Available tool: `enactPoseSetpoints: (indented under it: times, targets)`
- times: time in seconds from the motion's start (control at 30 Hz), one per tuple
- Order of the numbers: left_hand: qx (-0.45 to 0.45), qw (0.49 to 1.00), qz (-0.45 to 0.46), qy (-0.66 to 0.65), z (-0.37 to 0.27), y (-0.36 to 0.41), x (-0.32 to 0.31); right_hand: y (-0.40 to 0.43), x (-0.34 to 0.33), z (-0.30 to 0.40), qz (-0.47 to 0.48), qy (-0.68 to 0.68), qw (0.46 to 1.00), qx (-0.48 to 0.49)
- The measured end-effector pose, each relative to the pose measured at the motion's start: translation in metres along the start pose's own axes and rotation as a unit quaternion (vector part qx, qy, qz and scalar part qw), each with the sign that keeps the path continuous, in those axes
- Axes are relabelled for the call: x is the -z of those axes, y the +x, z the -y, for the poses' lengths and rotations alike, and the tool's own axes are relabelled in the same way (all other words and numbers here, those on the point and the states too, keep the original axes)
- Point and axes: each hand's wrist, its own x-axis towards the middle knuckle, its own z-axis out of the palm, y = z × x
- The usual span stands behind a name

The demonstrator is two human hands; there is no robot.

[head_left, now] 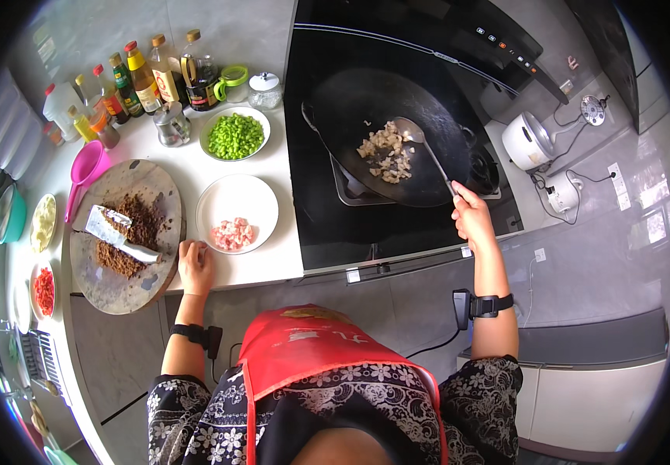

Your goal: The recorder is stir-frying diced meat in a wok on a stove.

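Observation:
My right hand (473, 218) grips the handle of a metal ladle (412, 131), whose bowl rests in a black wok (439, 174) beside browned diced meat (390, 148). The wok sits on the black stove. On the counter's front edge, between the round chopping board (166, 174) and a white bowl (246, 189), rests my left hand (196, 264), its fingers curled; whether it holds anything is hidden. Pale pink diced meat (233, 233) lies in that bowl. A cleaver (108, 225) lies on the board over dark chopped food (143, 224).
A bowl of green chopped vegetables (235, 136) stands behind the white bowl. Seasoning bottles (143, 78) line the wall. Left of the board are a pink ladle (88, 163) and a dish of red chopped pieces (44, 292). A white rice cooker (524, 142) stands right of the stove.

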Motion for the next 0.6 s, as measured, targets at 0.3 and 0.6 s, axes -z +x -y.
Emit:
enactPoseSetpoints:
  times: [0.3, 0.6]
  targets:
    - [0.026, 1.0, 0.001, -0.01, -0.002, 0.001, 0.001, 0.003, -0.008, 0.01, 0.113, 0.19, 0.972, -0.08]
    - [-0.005, 1.0, -0.014, 0.006, 0.002, 0.0, -0.003, 0.012, -0.027, 0.017, 0.077, 0.039, 0.996, -0.026]
